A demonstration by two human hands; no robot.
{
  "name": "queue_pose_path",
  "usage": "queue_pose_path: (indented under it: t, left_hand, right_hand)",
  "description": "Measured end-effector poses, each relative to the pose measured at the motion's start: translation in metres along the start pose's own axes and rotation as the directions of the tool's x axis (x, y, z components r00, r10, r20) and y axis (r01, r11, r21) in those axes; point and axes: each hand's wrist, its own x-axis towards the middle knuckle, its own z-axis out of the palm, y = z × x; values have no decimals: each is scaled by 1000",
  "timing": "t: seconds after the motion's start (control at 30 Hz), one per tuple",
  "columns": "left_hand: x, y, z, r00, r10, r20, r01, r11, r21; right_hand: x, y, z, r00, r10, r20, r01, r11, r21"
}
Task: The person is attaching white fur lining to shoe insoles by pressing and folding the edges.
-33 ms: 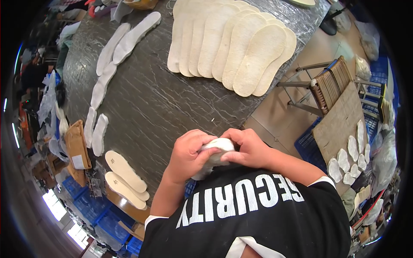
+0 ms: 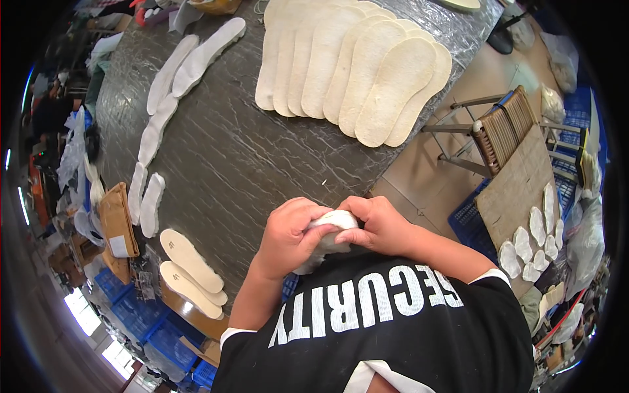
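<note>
Close to my body, at the near edge of the table, my left hand [image 2: 291, 232] and my right hand [image 2: 375, 226] are both closed on one white fleecy insole [image 2: 341, 219]. Its upper end is bent over between my thumbs and fingers. The fluffy lower part hangs down in front of my shirt, and my left hand hides some of it. On the table beyond my hands, several cream insoles [image 2: 396, 85] lie fanned out and overlapping, toe and heel ends toward me.
On the dark table [image 2: 242, 157], white fleecy pieces [image 2: 157, 131] form a line at the left. A few cream insoles [image 2: 190, 262] rest at its near left edge. To the right stand a folding chair [image 2: 504, 128] and a board [image 2: 488, 203] bearing small white pieces. Blue crates [image 2: 170, 344] sit lower left.
</note>
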Motion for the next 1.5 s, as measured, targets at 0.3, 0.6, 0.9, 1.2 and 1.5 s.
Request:
queue_pose_path:
  t: [0.3,0.6,0.9,1.2,1.5]
  left_hand:
    - [0,5,20,996,-30,-89,27,999,-30]
    - [-18,-75,-14,868,-453,203,490,849,-199]
    - [-37,-55,8,966,-235,-111,257,928,270]
    - [-44,-50,11,977,-55,-207,126,929,349]
    - [-36,-41,12,968,-3,-251,76,957,281]
  right_hand:
    - [-3,14,1,996,-92,3,90,970,-226]
    - [-6,74,-16,923,276,-269,-86,829,553]
    - [-4,47,-50,988,45,-148,-49,998,-26]
    - [29,14,-38,973,-223,-61,159,836,-525]
    - [34,22,-25,961,-275,12,224,756,-615]
